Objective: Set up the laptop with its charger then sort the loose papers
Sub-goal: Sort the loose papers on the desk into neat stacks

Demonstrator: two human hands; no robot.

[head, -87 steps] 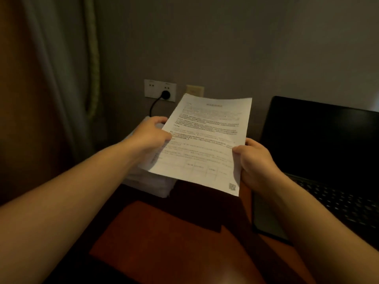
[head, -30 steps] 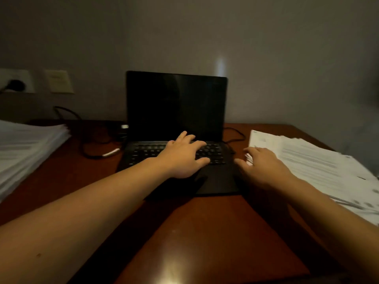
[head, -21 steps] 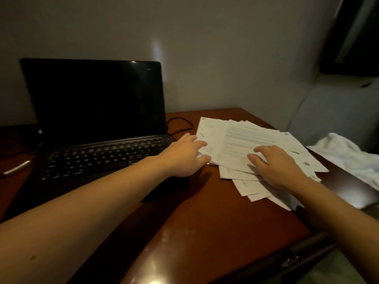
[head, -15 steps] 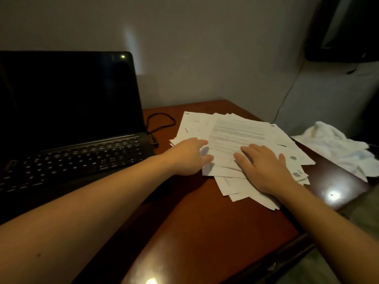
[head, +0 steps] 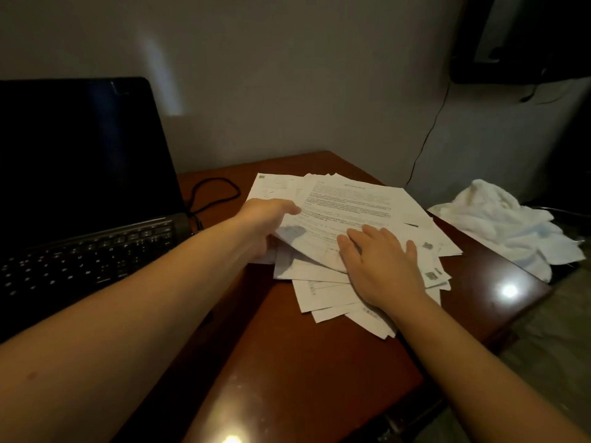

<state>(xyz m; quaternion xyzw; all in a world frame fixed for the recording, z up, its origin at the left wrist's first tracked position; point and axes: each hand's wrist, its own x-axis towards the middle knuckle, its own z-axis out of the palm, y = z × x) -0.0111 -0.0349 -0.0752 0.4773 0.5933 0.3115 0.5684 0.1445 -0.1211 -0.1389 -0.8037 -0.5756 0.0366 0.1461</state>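
Sorting: your left hand (head: pixel 263 221) pinches the white printed top sheet (head: pixel 351 199). Peel slowly; your flat right hand (head: pixel 380 270) pins the white paper pile (head: pixel 323 295).

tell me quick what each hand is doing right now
Left hand: closed, its grip pinching the left edge of the top sheet.
Right hand: open, pressing flat on the loose papers.
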